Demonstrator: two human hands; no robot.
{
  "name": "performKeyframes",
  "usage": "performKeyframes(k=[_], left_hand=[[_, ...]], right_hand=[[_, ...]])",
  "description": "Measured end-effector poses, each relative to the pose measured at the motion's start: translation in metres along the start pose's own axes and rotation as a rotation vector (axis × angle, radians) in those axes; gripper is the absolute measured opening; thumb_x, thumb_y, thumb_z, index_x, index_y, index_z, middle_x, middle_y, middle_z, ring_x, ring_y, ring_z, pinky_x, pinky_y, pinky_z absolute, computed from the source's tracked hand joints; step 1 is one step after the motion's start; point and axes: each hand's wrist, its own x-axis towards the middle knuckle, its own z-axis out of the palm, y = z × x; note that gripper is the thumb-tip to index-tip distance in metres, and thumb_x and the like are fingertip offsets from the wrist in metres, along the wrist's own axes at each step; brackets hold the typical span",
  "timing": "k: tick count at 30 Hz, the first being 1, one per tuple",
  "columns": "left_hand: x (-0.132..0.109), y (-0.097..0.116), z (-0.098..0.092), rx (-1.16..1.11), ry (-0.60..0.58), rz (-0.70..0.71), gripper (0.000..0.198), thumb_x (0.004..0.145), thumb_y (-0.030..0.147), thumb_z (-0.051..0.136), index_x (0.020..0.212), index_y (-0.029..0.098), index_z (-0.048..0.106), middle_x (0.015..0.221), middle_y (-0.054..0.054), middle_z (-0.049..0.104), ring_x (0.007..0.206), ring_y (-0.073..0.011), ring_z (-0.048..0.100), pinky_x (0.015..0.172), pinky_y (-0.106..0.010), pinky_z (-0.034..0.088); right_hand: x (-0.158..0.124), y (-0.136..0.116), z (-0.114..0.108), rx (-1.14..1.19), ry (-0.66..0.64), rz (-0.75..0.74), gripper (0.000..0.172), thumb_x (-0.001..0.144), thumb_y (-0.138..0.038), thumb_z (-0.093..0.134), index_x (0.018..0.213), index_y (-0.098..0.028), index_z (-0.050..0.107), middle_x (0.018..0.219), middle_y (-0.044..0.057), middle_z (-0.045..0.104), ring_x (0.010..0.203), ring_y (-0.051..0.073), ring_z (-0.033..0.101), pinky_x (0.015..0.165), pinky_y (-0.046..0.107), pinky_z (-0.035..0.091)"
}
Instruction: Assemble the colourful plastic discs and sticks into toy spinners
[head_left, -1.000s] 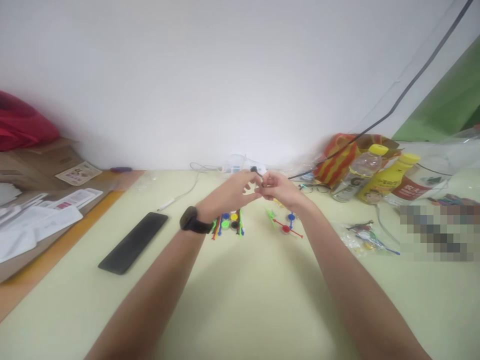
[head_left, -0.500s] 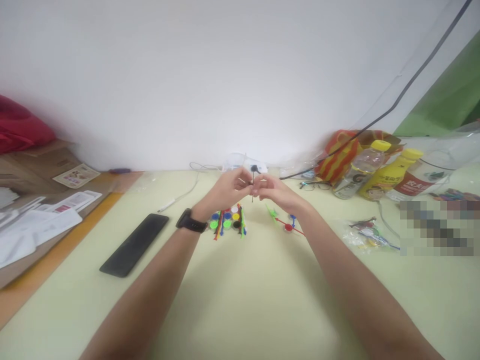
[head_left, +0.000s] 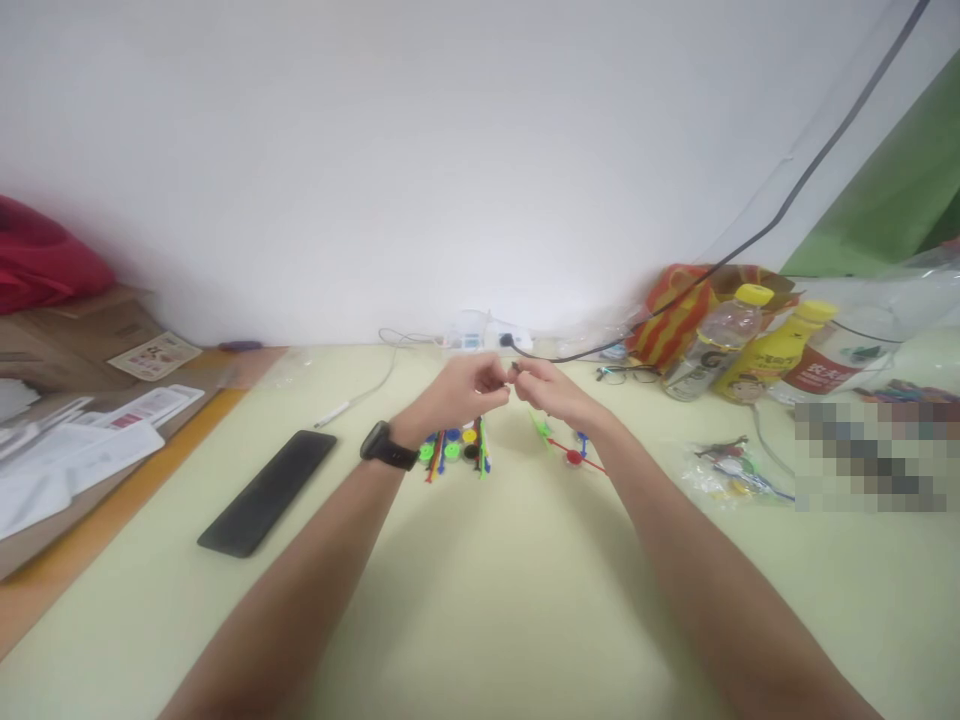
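My left hand [head_left: 466,388], with a black watch on its wrist, is closed in a pinch above the table. Opposite it and almost touching, my right hand [head_left: 553,392] pinches a small dark piece [head_left: 515,367] that is mostly hidden by fingers. Whether the left fingers hold part of it too is hard to see. Below my left hand lie coloured round discs [head_left: 452,452] with thin coloured plastic sticks [head_left: 482,455] beside them. Under my right hand are a red stick with a disc [head_left: 574,457], a blue piece [head_left: 583,442] and a bright green piece [head_left: 541,426].
A black phone [head_left: 268,492] lies to the left, near a white cable [head_left: 334,413]. At the right are a clear bag of small parts [head_left: 727,470], a yellow bottle [head_left: 772,350] and a clear bottle [head_left: 716,345]. A power strip [head_left: 474,332] sits by the wall.
The thin dark stick that stood upright between my hands is now mostly out of sight. My fingers have curled in closer together, and both hands sit slightly lower.
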Motion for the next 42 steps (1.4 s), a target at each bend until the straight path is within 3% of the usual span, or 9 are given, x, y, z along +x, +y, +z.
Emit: performKeyframes(k=[4,9,14,19,24,30,36,42], left_hand=[[-0.001,-0.011,0.012,0.035,-0.024,-0.032,0.017,0.085,0.031,0.069,0.079,0.019,0.059,0.077,-0.002,0.069,0.073,-0.0182,0.068,0.065,-0.028,0.052],[-0.001,-0.027,0.035,0.218,-0.111,0.083,0.005,0.081,0.020,0.068,0.086,0.022,0.069,0.091,-0.003,0.074,0.089,-0.0224,0.067,0.082,-0.034,0.052],[-0.003,-0.042,0.037,0.295,-0.141,0.024,0.015,0.076,0.014,0.067,0.088,0.021,0.072,0.091,-0.005,0.073,0.086,-0.0238,0.068,0.077,-0.034,0.052],[-0.005,-0.038,0.020,0.320,-0.115,0.003,0.020,0.081,0.023,0.069,0.100,0.021,0.073,0.104,-0.008,0.074,0.099,-0.0274,0.067,0.083,-0.037,0.053],[-0.002,-0.027,0.013,0.224,-0.019,-0.049,0.021,0.092,0.035,0.063,0.104,0.020,0.071,0.105,-0.009,0.074,0.096,-0.0249,0.070,0.081,-0.036,0.055],[0.004,-0.022,0.027,-0.215,0.020,-0.177,0.039,0.091,0.036,0.067,0.127,0.022,0.060,0.108,-0.009,0.074,0.092,-0.0220,0.074,0.071,-0.030,0.058],[0.006,-0.017,0.029,-0.202,0.165,-0.156,0.033,0.087,0.040,0.073,0.112,0.019,0.067,0.103,-0.008,0.074,0.088,-0.0218,0.074,0.068,-0.029,0.058],[0.007,-0.012,0.026,-0.204,0.168,-0.098,0.034,0.086,0.046,0.074,0.105,0.018,0.067,0.105,-0.008,0.074,0.088,-0.0214,0.074,0.074,-0.032,0.060]], right_hand=[[0.003,0.021,-0.013,-0.455,0.043,0.094,0.019,0.085,-0.017,0.049,0.095,-0.017,0.064,0.093,0.006,0.068,0.086,0.019,0.060,0.074,0.027,0.042],[0.003,0.043,-0.028,-0.612,0.027,0.207,0.025,0.076,-0.015,0.065,0.101,-0.017,0.067,0.098,0.012,0.070,0.088,0.024,0.062,0.073,0.030,0.041],[0.001,0.037,-0.025,-0.638,-0.025,0.225,0.014,0.078,-0.028,0.072,0.089,-0.020,0.067,0.099,0.011,0.070,0.086,0.024,0.063,0.069,0.030,0.041],[-0.004,0.025,-0.020,-0.545,-0.125,0.203,0.020,0.069,-0.008,0.068,0.086,-0.021,0.068,0.091,0.007,0.070,0.078,0.022,0.062,0.065,0.029,0.041],[-0.003,0.017,-0.026,-0.402,-0.051,0.122,0.026,0.079,-0.008,0.054,0.101,-0.020,0.061,0.092,0.004,0.068,0.077,0.017,0.060,0.064,0.026,0.043],[-0.002,0.010,-0.018,0.254,-0.029,0.018,0.018,0.080,-0.026,0.061,0.096,-0.022,0.053,0.073,-0.004,0.056,0.059,0.011,0.049,0.057,0.024,0.036],[0.003,0.006,-0.007,0.268,0.144,0.038,0.014,0.076,-0.026,0.064,0.085,-0.021,0.055,0.075,-0.002,0.058,0.062,0.012,0.052,0.058,0.026,0.041],[0.000,0.000,-0.011,0.416,-0.018,0.044,0.013,0.076,-0.024,0.062,0.089,-0.020,0.062,0.079,0.003,0.068,0.069,0.016,0.060,0.066,0.030,0.049]])
